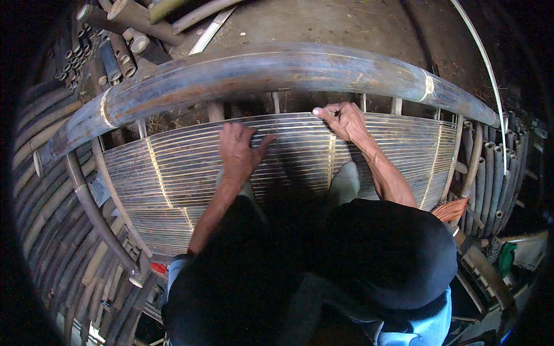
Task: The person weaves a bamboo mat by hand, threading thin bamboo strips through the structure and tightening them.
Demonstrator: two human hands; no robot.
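Observation:
In front of me lies a wide panel of thin bamboo slats [300,147], set side by side with narrow pale gaps. Light cross bands run over it. My left hand [236,151] is on the slats left of centre, fingers stretched and thumb held apart. At the panel's far edge, right of centre, my right hand [345,121] is closed, its fingers curled and its thumb along the outermost slat. The undersides of its fingers are hidden. Just beyond the panel runs a thick bamboo pole [259,72] with pale rings.
My feet, in pale socks [346,180], rest on the slats. Stacked bamboo poles [49,190] fill the left side, and more poles [487,173] lie at right. Cut bamboo pieces [133,23] lie at far left. An orange-red bundle [451,210] sits by the panel's right edge.

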